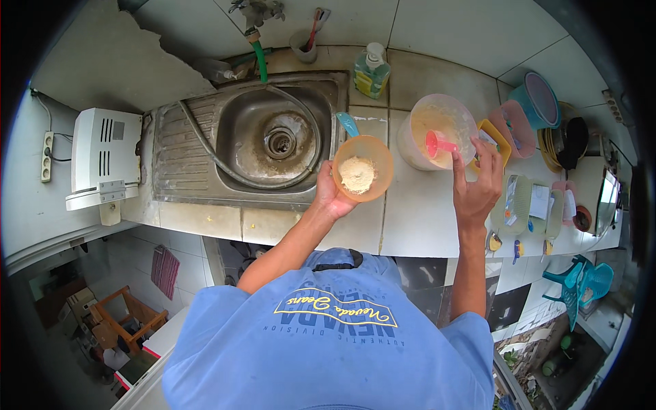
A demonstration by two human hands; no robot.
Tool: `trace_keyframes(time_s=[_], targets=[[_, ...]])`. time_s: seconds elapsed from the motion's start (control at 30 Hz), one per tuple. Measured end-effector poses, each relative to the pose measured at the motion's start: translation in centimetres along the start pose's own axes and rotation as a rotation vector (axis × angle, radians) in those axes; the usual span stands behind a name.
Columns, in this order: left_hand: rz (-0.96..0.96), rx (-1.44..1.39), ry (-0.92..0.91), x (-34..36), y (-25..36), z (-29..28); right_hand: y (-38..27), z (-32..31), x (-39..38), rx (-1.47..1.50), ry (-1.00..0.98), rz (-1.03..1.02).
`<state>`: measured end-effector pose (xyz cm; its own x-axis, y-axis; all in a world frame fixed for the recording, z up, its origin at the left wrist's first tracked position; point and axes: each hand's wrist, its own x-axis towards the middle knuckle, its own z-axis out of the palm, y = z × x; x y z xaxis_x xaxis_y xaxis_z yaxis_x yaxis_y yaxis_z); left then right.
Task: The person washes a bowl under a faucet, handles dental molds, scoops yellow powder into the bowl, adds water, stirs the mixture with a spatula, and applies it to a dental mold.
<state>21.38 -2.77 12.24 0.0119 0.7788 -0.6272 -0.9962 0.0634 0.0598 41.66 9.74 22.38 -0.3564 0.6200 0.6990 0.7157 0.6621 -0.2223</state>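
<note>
Over the pale tiled counter (pixel 420 212), I see the left hand (pixel 333 195) holding a round orange plastic bowl (pixel 383 162) of pale powder (pixel 357 175), while the right hand (pixel 478 195), thumb and fingers parted, meets a small pink plastic scoop (pixel 432 144) within a translucent pinkish tub (pixel 415 158) of similar powder.

Tiled tabletop (pixel 273 224): below the left grip (pixel 333 195). Pale tiled wall (pixel 451 31): beyond that grip. Stainless-steel sink (pixel 174 140): left of that grip. Brown wooden frame (pixel 145 311): farther left, lower. Black-and-white floor tiles (pixel 509 307): below the right grip (pixel 480 184). Turquoise plastic chair (pixel 593 279): well right of the same grip.
</note>
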Motion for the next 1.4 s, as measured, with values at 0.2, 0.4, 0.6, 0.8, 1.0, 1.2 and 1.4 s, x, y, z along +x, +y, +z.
trace_keyframes(time_s=[0.2,0.4,0.6,0.8,1.0,1.2,1.4], targets=[[0.056,-0.162,-0.101,-3.0,5.1,-3.6,-7.0,11.1,-4.1,0.561,-0.663,0.190],[0.151,-0.208,-0.132,-4.7,10.1,-5.3,-6.7,18.3,-6.4,0.166,-0.866,0.062],[0.221,-0.325,-0.296,-6.6,14.6,-9.4,-10.3,18.4,-1.1,0.211,-0.793,-0.011],[0.259,-0.319,-0.210,-8.1,18.1,-13.3,-21.2,20.6,17.4,0.216,-0.402,-0.143],[0.273,-0.330,-0.197,-8.4,19.6,-14.8,-27.0,27.2,27.8,-0.172,-0.644,-0.056],[0.300,-0.392,-0.194,-8.0,20.1,-16.5,-28.0,28.5,27.8,-0.195,-0.618,-0.086],[0.274,-0.383,-0.198,-6.9,20.7,-16.4,-27.1,29.0,27.4,-0.163,-0.589,-0.093]])
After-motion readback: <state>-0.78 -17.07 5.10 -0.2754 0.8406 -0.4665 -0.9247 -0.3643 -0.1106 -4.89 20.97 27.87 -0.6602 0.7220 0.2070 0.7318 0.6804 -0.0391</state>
